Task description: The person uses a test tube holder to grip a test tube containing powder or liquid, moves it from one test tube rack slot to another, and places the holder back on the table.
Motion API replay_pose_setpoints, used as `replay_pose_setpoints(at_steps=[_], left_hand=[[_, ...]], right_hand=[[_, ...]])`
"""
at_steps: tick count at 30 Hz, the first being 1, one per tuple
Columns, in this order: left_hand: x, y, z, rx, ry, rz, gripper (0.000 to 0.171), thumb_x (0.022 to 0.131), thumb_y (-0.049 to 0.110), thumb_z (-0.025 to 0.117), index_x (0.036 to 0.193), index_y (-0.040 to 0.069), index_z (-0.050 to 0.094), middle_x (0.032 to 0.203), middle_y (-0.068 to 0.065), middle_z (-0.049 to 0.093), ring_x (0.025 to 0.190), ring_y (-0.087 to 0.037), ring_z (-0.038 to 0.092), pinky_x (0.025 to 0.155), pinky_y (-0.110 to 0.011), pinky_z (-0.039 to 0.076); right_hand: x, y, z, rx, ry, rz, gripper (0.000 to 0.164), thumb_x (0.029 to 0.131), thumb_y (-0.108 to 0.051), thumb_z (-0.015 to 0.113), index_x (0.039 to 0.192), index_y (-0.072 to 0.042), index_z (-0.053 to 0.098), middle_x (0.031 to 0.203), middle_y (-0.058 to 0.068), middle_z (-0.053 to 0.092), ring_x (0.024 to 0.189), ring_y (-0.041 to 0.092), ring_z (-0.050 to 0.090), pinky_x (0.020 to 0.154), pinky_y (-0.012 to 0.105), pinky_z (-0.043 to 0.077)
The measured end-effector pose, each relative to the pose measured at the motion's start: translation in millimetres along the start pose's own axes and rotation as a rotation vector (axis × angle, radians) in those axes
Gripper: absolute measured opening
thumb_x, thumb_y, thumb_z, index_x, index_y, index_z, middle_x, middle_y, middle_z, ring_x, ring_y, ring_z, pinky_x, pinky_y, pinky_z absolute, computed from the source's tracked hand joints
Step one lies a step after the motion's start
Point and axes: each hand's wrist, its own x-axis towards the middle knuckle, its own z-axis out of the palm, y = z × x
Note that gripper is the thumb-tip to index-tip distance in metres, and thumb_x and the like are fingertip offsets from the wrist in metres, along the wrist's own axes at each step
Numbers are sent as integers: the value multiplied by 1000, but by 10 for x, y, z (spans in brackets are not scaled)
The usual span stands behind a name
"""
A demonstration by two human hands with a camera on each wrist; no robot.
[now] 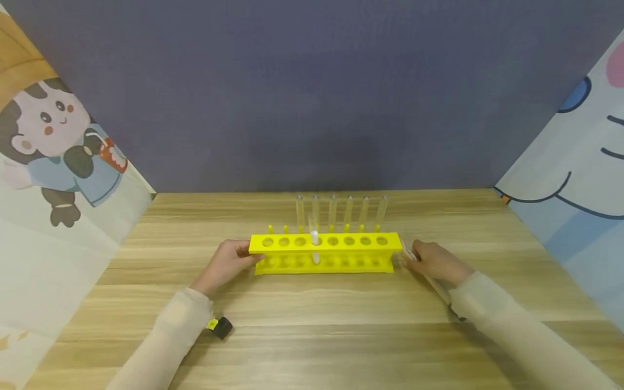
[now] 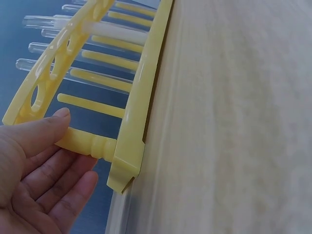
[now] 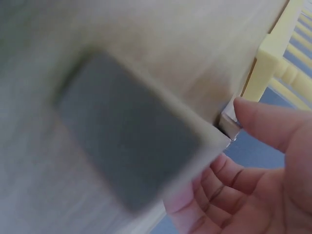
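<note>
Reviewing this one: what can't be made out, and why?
Right wrist view: the dark-faced object in the right hand is blurred; its identity is unclear.
Head view: the mark on the yellow label is too small to read.
Left wrist view: the top edge cuts off the far end of the yellow rack.

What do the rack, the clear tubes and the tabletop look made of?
Rack: likely moulded plastic, smooth and slightly shiny, evenly yellow.
Tubes: glass or clear plastic, glossy; see-through with highlights, can't tell which.
Tabletop: wood or wood-look laminate, fairly smooth; long grain streaks show.
</note>
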Motion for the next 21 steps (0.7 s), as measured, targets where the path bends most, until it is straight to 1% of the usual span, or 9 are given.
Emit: replay_pose_setpoints(at_steps=[4,8,11,15,21], left_hand=[[-13,-6,0,0,0,30,28,85,16,71,111,6,69,113,-11,67,103,-25,62,85,-38,53],[3,-8,7,4,4,27,28,85,17,70,111,7,69,113,-10,67,103,-24,62,85,-37,52],[16,-1,15,6,5,17,28,86,18,70,112,8,69,113,-8,68,103,-22,62,85,-35,52],[15,17,18,4,0,11,28,86,18,70,112,8,69,113,-8,68,104,-22,62,85,-36,52],[-6,58,8,18,-5,14,27,86,16,69,111,6,69,112,-9,68,103,-23,62,84,-38,52]], right_hand=[[-15,-1,12,-4,13,-19,22,92,-19,59,82,-4,47,65,2,46,57,14,41,51,27,36],[-27,6,9,-12,51,-34,21,90,-16,60,80,-4,46,65,2,47,58,16,41,52,28,36],[-26,21,2,-14,61,-12,20,90,-15,60,79,-5,46,65,2,47,58,16,41,52,28,36],[-13,60,-9,-49,75,6,19,90,-15,61,79,-5,48,64,2,46,58,16,40,52,27,35],[-25,77,-24,-58,116,4,16,89,-13,61,82,-4,50,63,1,45,56,15,39,51,27,34]])
